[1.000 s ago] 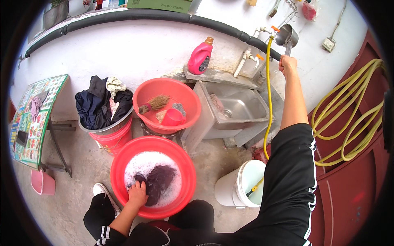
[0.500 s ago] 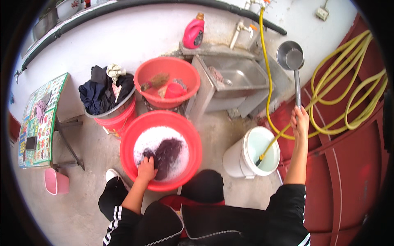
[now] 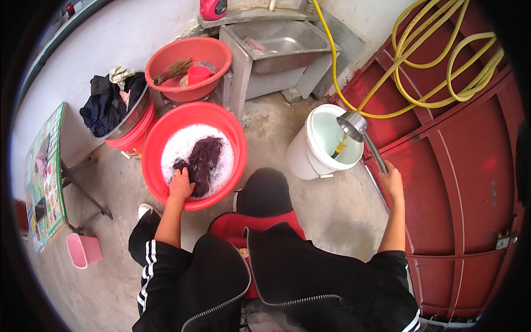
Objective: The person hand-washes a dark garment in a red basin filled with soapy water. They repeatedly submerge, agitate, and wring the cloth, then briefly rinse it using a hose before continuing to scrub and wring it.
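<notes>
i think the work is only part way done. the dark cloth [image 3: 203,160] lies in the white suds [image 3: 180,145] of the big red tub [image 3: 240,138], in front of me on the left. a pile of clothes [image 3: 105,108] still sits in the grey bowl [image 3: 134,117], out of the suds, so i guess a lot is left. the cloth makes a long lump that runs away from me and leans a bit to the right. my left hand [image 3: 181,183] is on its near left side, but i cannot tell if that grip is tight or loose. my right hand [image 3: 392,181] has its grip closed on the handle end of a metal scoop [image 3: 354,119]. the scoop is up over the right side of the white bucket [image 3: 303,155]. its long way slants from my hand, away from me and to the left, with the cup part far off. the cup part looks tipped, and i cannot see if any water is in it
</notes>
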Demonstrator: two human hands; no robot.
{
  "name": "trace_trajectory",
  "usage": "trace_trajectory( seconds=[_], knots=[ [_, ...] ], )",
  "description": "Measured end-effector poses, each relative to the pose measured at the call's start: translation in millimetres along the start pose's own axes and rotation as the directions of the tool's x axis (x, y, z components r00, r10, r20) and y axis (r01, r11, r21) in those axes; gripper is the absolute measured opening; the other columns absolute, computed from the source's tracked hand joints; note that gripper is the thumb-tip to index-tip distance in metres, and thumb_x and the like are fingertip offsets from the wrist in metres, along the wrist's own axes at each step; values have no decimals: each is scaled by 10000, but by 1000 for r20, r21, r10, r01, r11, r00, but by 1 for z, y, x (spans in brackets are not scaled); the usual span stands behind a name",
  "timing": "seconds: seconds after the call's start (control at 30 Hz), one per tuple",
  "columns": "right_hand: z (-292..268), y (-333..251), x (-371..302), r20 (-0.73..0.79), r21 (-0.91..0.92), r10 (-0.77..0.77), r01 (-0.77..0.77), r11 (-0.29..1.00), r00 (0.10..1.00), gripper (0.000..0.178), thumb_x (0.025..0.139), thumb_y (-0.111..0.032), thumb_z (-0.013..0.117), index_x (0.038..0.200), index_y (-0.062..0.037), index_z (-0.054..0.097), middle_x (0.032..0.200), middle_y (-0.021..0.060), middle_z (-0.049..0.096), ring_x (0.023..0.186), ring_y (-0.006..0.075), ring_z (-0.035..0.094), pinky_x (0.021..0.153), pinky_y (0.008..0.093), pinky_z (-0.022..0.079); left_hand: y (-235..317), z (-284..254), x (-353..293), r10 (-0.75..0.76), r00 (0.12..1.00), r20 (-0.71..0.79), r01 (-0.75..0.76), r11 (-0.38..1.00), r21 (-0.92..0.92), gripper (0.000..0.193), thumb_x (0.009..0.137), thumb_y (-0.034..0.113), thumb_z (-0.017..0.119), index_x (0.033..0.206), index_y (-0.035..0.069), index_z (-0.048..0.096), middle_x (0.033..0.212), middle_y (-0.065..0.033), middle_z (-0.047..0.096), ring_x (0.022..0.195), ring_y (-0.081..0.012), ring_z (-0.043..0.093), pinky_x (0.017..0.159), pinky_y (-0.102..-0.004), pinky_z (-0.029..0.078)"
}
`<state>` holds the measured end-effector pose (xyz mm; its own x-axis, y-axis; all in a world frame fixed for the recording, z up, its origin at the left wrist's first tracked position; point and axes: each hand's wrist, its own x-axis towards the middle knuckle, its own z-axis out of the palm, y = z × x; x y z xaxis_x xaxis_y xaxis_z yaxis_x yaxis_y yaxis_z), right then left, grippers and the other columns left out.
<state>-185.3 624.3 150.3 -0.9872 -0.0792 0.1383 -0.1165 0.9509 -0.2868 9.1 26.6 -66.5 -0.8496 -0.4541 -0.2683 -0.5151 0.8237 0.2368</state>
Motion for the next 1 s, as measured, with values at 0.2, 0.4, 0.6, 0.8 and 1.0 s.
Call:
trace_trajectory(
  seconds=[0.2, 0.4, 0.6, 0.8, 1.0],
  knots=[
    [58, -10, 10, 95, -321, 64, -31, 946, 993, 509, 782, -148, 554, 1285, -124, 479, 890, 249, 641, 863, 389, 632, 759, 512, 481, 7, -5, -1, 6, 1000, 12, -6, 1000, 8, 640, 746, 257, 718, 1260, 64, 389, 1171, -211, 451, 1062, -400, 515, 852, -466, 482],
    [103, -17, 36, 195, -368, 7, 67, 927, 981, 358, 807, -137, 516, 1164, -106, 518, 874, 237, 646, 845, 405, 633, 740, 514, 493, 3, -5, -3, 10, 1000, -6, -10, 1000, 17, 594, 750, 268, 713, 1216, 60, 408, 1145, -207, 457, 1050, -405, 522, 849, -459, 485],
    [146, -11, 61, 255, -404, 86, 25, 915, 963, 390, 787, -176, 556, 1174, -127, 549, 985, 217, 640, 939, 373, 619, 801, 478, 494, 3, 1, -4, 40, 997, -67, -37, 999, 33, 589, 726, 276, 728, 1183, 65, 423, 1139, -190, 473, 1030, -399, 537, 808, -482, 498],
    [164, -20, 81, 239, -341, 106, -19, 940, 965, 372, 775, -195, 547, 1131, -101, 599, 1027, 211, 636, 982, 368, 606, 830, 469, 480, 4, 1, -4, 28, 998, -50, -27, 999, 25, 606, 724, 273, 726, 1208, 63, 428, 1161, -194, 480, 1019, -391, 551, 802, -478, 503],
    [163, -37, 88, 253, -361, 120, -22, 932, 960, 358, 774, -192, 538, 1101, -69, 614, 1031, 217, 635, 989, 363, 605, 844, 454, 478, 10, -8, -7, -22, 1000, -3, 23, 999, 34, 603, 734, 281, 722, 1213, 70, 421, 1171, -178, 468, 1056, -375, 529, 816, -465, 505]
  ],
)
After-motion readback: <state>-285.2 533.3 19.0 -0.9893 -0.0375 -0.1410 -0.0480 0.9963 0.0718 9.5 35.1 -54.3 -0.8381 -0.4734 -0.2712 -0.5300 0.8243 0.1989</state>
